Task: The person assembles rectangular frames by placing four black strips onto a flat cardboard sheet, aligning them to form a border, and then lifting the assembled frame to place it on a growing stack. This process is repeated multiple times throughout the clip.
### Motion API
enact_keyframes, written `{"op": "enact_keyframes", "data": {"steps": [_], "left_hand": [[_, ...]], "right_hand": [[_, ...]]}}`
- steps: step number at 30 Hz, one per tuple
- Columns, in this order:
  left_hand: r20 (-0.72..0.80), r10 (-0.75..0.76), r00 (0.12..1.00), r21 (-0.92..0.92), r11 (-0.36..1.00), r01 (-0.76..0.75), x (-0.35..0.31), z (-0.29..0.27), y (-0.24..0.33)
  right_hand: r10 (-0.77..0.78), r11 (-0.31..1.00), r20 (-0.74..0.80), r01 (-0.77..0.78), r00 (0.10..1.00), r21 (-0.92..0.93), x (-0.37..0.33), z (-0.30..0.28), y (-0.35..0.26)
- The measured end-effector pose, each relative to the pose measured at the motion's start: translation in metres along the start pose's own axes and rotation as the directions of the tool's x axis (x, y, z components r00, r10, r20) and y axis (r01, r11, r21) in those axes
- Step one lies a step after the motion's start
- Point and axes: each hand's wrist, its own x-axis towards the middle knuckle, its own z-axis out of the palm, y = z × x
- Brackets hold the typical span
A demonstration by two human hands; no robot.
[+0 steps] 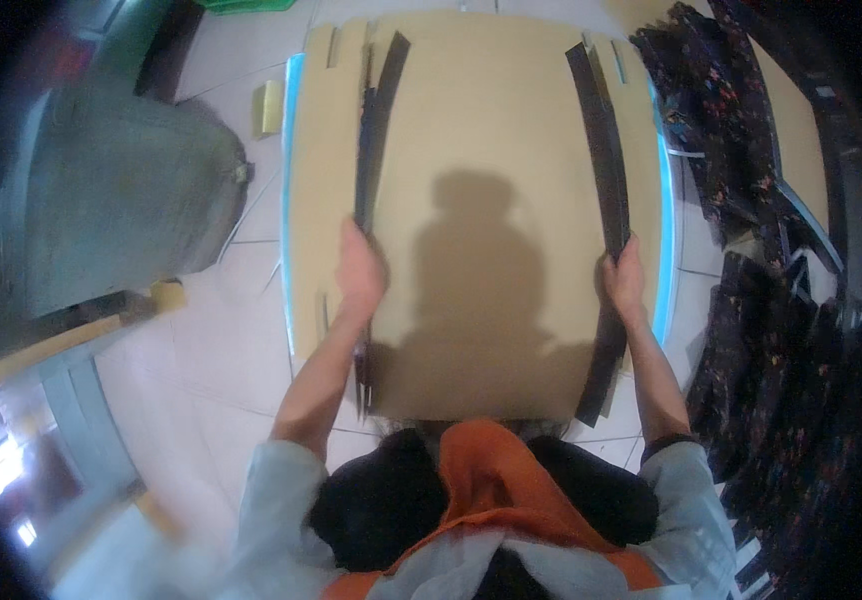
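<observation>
A large tan cardboard sheet (481, 90) lies flat in front of me, with slots near its corners and my shadow across it. Along its left side runs a long dark strip (383, 105), and my left hand (361, 275) is closed around its outer edge. On the opposite side, a second dark strip (603, 150) slants slightly, with my right hand (626, 282) gripping it about midway along. Both strips reach from near the far edge to the near edge. My fingertips are partly hidden behind the strips.
Bright blue edging (665, 200) shows at both sides of the cardboard. Piles of dark speckled material (761, 380) fill the right. To the left stands a large grey-green object (131, 190), with a small yellow block (268, 108) on the tiled floor (201, 370).
</observation>
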Motion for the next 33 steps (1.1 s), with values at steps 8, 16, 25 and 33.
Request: {"op": "enact_keyframes", "data": {"steps": [8,16,25,33], "left_hand": [[0.045,0.211,0.977,0.192,0.958,-0.215,-0.005,0.002,-0.008],[0.093,0.176,0.980,0.187,0.964,-0.191,0.000,-0.005,0.005],[0.308,0.330,0.892,0.015,0.936,-0.351,-0.057,-0.025,-0.073],[0.561,0.783,0.269,-0.011,0.332,-0.943,-0.024,-0.048,-0.168]], "right_hand": [[-0.156,0.983,0.008,0.156,0.988,-0.095,-0.003,-0.002,-0.004],[0.005,0.983,0.139,0.020,0.990,-0.180,-0.004,-0.007,-0.025],[-0.204,0.979,0.058,0.204,0.977,0.015,-0.068,0.001,0.031],[-0.029,0.983,0.339,-0.035,0.940,0.183,-0.089,-0.040,0.017]]}}
